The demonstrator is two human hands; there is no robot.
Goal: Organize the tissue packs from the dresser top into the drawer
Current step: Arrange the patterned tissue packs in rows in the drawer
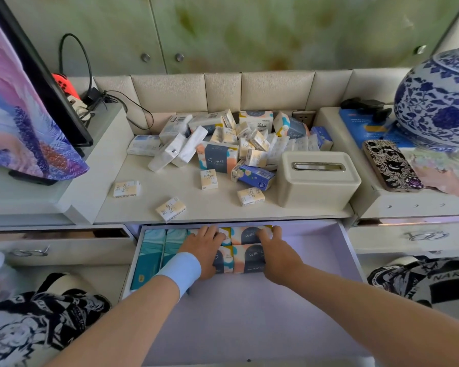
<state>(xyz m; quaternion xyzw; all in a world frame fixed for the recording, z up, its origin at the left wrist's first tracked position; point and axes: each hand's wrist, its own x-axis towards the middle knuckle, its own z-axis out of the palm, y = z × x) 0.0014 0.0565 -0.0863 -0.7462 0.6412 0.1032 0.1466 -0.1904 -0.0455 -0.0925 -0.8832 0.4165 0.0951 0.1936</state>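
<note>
L hand (206, 249) and R hand (276, 254) are both down in the open drawer (351, 256), side by side w/ a gap between them; each lies palm-down, fingers spread and fairly straight, pressing on the peach-and-navy packs (249, 258), closed round none; pale blue wristband (182, 271) on L wrist.

Packs under the hands: soft film wrap, rectangular, two rows at the drawer's far end; print is upside down from here, looks like "S.pure". Just outboard of L hand: teal packs (150, 258), long, close together against the drawer wall on that side. Drawer floor nearer than the hands: smooth, lilac.

Beyond the fingertips, on the cream worktop (133, 207): loose pile of tissue packs (231, 144), mixed sizes; in it a large "S.pure" pack (217, 157) and a blue pack (253, 177) w/ barcode; a small "Face" pack (170, 209), yellow-white, at the worktop edge just beyond L hand, a few more scattered near it.

Beyond and outboard of R hand: beige tissue box (316, 178), rounded corners, top slot w/ shiny rim, just beside the pile. Further outboard: phone (391, 165) in a cartoon-print case; blue-and-white vase (440, 107), glossy, round-bellied.

Far outboard of L hand: screen draped w/ pink-purple cloth (24, 102); black cable (74, 56) looped behind.
</note>
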